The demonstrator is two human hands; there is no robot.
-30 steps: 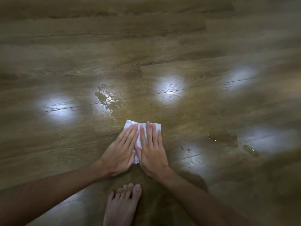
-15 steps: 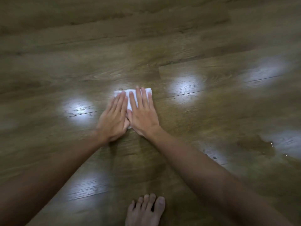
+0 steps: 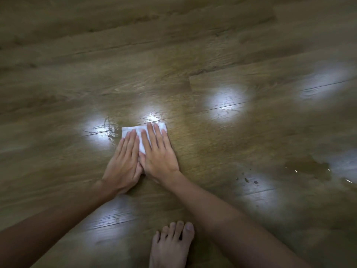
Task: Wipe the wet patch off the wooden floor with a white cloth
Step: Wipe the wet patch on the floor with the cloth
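A folded white cloth [image 3: 133,130] lies flat on the wooden floor [image 3: 193,55]. My left hand [image 3: 125,161] and my right hand [image 3: 158,155] lie side by side on top of it, palms down, fingers straight and pressed onto the cloth. Only the cloth's far edge and a strip between the hands show. A thin wet streak [image 3: 111,130] glistens on the floor just left of the cloth, inside a bright light reflection.
A larger puddle [image 3: 309,167] spreads on the floor at the right, with small droplets [image 3: 249,179] between it and my right forearm. My bare foot [image 3: 172,246] stands on the floor near the bottom edge. Bright light reflections dot the planks.
Both hands slid the cloth forward, away from my foot, onto the wet patch that lay ahead of it. Only a streak of that patch shows now, left of the cloth.
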